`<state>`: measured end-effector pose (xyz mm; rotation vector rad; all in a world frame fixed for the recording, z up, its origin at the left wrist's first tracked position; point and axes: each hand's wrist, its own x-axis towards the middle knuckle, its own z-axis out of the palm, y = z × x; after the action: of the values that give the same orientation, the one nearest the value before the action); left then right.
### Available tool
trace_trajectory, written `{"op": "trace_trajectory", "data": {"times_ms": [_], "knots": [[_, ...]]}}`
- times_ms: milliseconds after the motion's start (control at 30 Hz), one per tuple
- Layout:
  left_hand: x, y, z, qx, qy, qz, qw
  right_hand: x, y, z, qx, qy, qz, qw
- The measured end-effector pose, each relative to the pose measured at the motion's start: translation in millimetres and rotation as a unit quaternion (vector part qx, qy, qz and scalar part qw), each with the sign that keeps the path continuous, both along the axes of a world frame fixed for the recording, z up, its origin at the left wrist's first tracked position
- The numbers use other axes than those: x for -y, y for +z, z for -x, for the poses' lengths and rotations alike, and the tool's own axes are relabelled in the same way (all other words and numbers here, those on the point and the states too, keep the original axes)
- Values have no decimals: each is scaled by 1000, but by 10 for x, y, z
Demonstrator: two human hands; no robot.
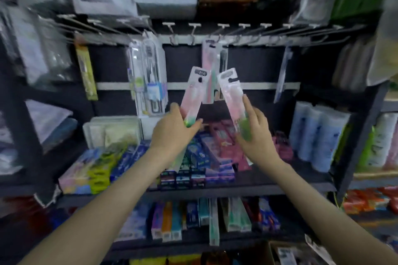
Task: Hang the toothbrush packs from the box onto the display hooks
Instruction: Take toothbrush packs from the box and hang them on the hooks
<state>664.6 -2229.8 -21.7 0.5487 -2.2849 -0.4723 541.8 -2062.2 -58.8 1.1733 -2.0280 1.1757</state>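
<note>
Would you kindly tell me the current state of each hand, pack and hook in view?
left hand: grips the left pack's lower end.
left pack: held tilted, not hung.
right hand: holds the right pack's lower end.
right pack: held tilted, not hung.
pink pack: hanging from a hook.
white packs: hanging together.
middle hooks: several bare.
</note>
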Motion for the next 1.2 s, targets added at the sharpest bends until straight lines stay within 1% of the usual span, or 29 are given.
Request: {"op": "trace_trajectory", "data": {"times_ms": [100,200,300,433,567,633,700,833,900,1067,1133,1200], "knots": [[203,166,11,-24,20,0,1000,107,210,251,-65,-22,-70,995],[338,229,62,-38,30,1,999,251,385,494,-88,-26,-114,989],[407,277,212,-51,35,-6,998,477,546,720,-98,-24,-112,989],[418,359,572,-61,23,-49,997,844,691,1060,-118,-47,-112,986],[435,397,975,-57,19,-71,996,1113,764,1317,-80,-65,-101,989],[475,406,1129,-54,24,-72,996,1208,775,1389,-80,-74,-92,990],[521,403,1244,-54,29,-73,995,1312,788,1441,-85,-76,-85,990],[636,398,1396,-63,40,-87,993,1496,843,1544,-42,-89,-61,993],[676,403,1459,-66,42,-90,993,1545,851,1606,-36,-93,-67,993],[667,403,1626,-46,51,-55,996,1561,799,1661,8,-29,-61,998],[655,388,1706,-40,51,-32,997,1505,776,1637,19,1,-10,1000],[625,377,1764,-40,44,-15,998,1428,769,1562,78,89,73,990]]}}
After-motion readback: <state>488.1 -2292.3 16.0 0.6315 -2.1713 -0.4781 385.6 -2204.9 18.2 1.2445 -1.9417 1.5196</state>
